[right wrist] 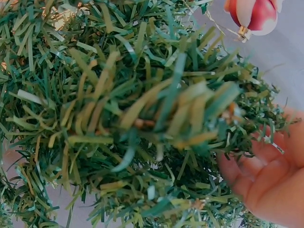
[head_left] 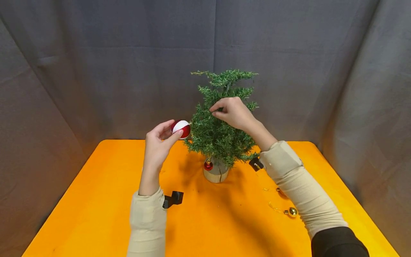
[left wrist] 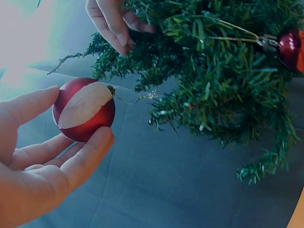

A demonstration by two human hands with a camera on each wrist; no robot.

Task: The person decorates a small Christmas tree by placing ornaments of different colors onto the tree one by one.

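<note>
My left hand pinches a red-and-white Christmas bauble between thumb and fingers, left of the small artificial Christmas tree. In the left wrist view, a thin gold loop of string reaches from the bauble's cap toward the branches. My right hand is at the tree's middle height, thumb and index finger brought together at a branch. Foliage hides part of its fingertips in the right wrist view. A small red bauble hangs from a low branch by the tree's wooden base.
Gold baubles with string loops lie on the orange table at the right, one partly behind my sleeve. Black items show beside each forearm: a piece by the left and another by the right. Grey curtains surround the table.
</note>
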